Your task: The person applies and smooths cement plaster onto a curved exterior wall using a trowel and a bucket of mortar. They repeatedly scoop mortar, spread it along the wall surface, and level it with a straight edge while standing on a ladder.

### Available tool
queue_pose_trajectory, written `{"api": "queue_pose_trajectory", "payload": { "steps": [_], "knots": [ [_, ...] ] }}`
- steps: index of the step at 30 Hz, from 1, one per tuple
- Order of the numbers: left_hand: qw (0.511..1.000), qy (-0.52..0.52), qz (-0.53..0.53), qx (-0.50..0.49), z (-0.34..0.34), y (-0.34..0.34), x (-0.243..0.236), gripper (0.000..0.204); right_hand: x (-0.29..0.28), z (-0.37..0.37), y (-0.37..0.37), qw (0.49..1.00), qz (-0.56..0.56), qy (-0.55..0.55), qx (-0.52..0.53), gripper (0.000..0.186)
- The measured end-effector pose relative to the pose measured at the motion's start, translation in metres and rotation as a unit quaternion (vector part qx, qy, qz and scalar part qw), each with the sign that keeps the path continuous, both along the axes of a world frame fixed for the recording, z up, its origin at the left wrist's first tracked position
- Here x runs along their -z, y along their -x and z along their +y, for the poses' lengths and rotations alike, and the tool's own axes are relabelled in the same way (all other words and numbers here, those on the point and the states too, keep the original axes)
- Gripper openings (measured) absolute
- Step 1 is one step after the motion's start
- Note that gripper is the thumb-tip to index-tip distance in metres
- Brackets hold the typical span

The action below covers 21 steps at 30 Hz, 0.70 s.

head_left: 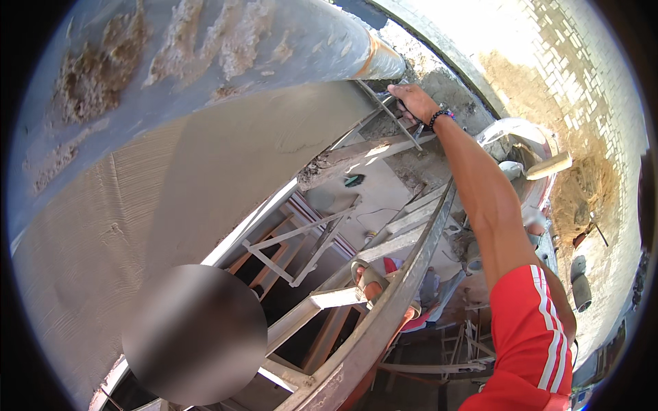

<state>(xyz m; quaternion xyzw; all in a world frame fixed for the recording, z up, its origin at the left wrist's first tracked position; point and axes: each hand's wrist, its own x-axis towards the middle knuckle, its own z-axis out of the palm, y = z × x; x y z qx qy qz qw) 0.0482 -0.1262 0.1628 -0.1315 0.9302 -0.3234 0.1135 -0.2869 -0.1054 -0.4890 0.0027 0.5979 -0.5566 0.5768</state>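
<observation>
My right arm, in a red sleeve with white stripes, stretches up from the lower right. At its end my right hand (pixel 415 104), with a dark beaded bracelet at the wrist, is closed with its fingers curled. What lies inside the fingers is hidden. Beside them, thin metal bars (pixel 388 115) cross at the edge of a smoothly plastered grey wall (pixel 233 137). A thick grey pipe (pixel 301 41), crusted with dried mortar, runs along the top of that wall, close to the hand. No left hand shows.
Below are a curved beam (pixel 418 264), timber framing (pixel 288 246) and dark gaps between planks. A sandalled foot (pixel 369 279) rests on the framing near red and grey clothing. A round blurred patch covers the lower left. Paving (pixel 569 61) and a wooden block (pixel 549 166) lie right.
</observation>
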Motion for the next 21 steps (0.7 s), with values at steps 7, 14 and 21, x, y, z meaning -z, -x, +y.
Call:
{"api": "queue_pose_trajectory", "payload": {
  "steps": [7, 14, 21],
  "knots": [
    [1.000, 0.002, 0.000, 0.006, -0.001, -0.002, 0.003, 0.034, 0.004, -0.013, -0.003, 1.000, 0.001, 0.002, -0.026, 0.042],
    [1.000, -0.003, 0.004, 0.010, -0.002, -0.001, 0.001, 0.034, -0.022, -0.025, 0.011, 0.998, 0.015, 0.023, -0.059, 0.046],
    [1.000, -0.007, 0.005, 0.007, 0.000, 0.001, -0.002, 0.033, -0.115, -0.007, -0.010, 0.979, 0.147, 0.123, -0.070, 0.050]
  ]
}}
